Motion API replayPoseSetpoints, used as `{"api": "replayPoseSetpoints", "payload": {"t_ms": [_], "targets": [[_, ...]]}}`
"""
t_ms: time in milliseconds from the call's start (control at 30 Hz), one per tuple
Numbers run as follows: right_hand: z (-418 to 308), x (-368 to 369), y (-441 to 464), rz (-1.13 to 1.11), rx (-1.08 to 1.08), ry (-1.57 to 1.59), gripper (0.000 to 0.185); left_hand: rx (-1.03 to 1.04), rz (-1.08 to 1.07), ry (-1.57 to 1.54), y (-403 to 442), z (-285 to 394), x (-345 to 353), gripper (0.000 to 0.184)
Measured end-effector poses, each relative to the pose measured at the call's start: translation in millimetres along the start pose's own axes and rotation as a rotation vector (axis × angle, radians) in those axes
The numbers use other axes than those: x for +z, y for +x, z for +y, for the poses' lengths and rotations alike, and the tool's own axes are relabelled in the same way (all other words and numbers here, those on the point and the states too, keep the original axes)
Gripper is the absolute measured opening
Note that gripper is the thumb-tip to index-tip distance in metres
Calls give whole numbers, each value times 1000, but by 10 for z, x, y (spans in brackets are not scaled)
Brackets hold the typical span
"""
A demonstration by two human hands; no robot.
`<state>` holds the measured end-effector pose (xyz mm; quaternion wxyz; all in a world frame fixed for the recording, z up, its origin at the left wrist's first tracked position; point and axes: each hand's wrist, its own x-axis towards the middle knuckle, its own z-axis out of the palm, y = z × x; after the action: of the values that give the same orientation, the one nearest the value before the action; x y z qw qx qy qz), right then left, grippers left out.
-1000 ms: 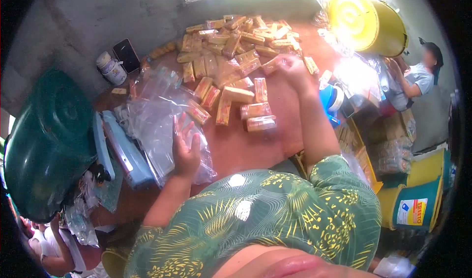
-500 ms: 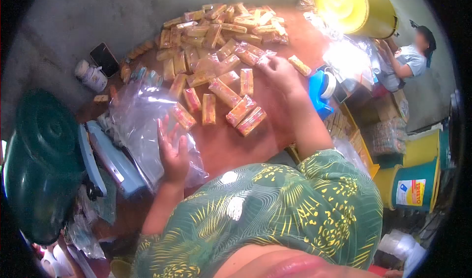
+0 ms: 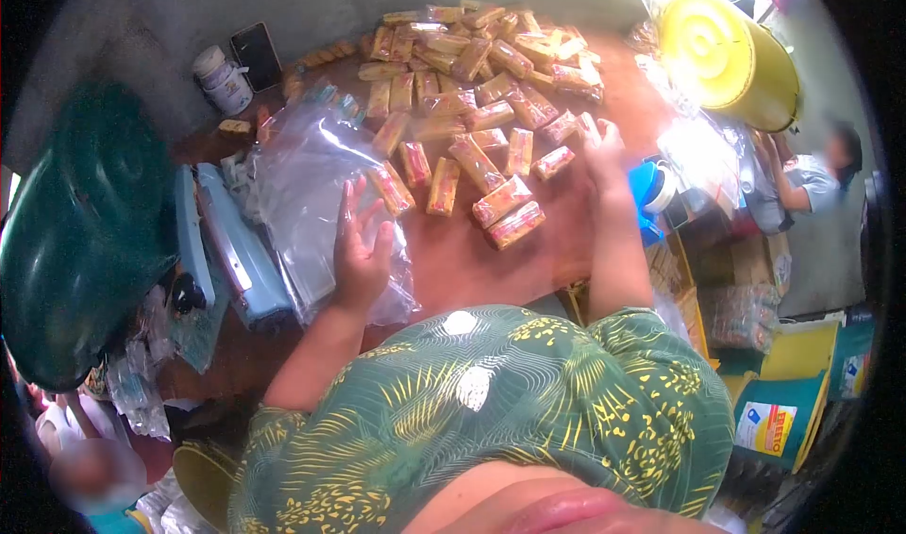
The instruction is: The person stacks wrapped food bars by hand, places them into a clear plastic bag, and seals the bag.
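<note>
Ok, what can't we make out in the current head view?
Head view, heap of wrapped packs: lower ones hidden by those on top, so no full count.
Head view, right grip: fingertips blurred; can't tell whether they touch the nearest pack.
Head view, bright patch at right: detail washed out by glare.
Head view, person at lower left: partly cut off by the dark lens edge.

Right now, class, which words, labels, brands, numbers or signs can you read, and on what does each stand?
"...ETO", label on the teal bucket; first letters unclear.
Second bucket: label too small.
White jar: label too blurred.
Wrapped packs: any print too small and blurred.
</note>
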<state>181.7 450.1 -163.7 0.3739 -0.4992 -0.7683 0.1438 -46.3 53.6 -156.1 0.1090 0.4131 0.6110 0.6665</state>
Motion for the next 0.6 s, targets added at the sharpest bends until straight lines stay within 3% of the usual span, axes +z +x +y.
{"api": "replayPoseSetpoints", "payload": {"t_ms": [33, 133, 233, 267, 333, 433, 533, 600], "targets": [[-191, -109, -26, -121, 86, 41, 41, -2, -1, 1, 6, 11, -4, 77], [-526, -205, -140, 1, -231, -405, 36, -4, -2, -6, 6, 24, 5, 76], [-705, 76, 11, -184, -362, 9, 34, 3, 12, 3, 0, -1, 5, 76], [-704, 254, 71, -224, -323, 33, 35, -1, 16, 18, 1, 6, 3, 76], [-926, 345, 110, -346, -202, -344, 41, 2, 19, 26, -4, -2, -14, 77], [-1178, 425, 31, -268, -130, -539, 45, 1, 28, 28, -7, -28, -29, 77], [-1193, 440, 184, -538, -117, -427, 49, -5, 35, 41, 5, -11, -45, 76], [-1057, 484, 164, -416, -171, -268, 48, -42, 29, 1, 4, 37, -45, 77]]}}
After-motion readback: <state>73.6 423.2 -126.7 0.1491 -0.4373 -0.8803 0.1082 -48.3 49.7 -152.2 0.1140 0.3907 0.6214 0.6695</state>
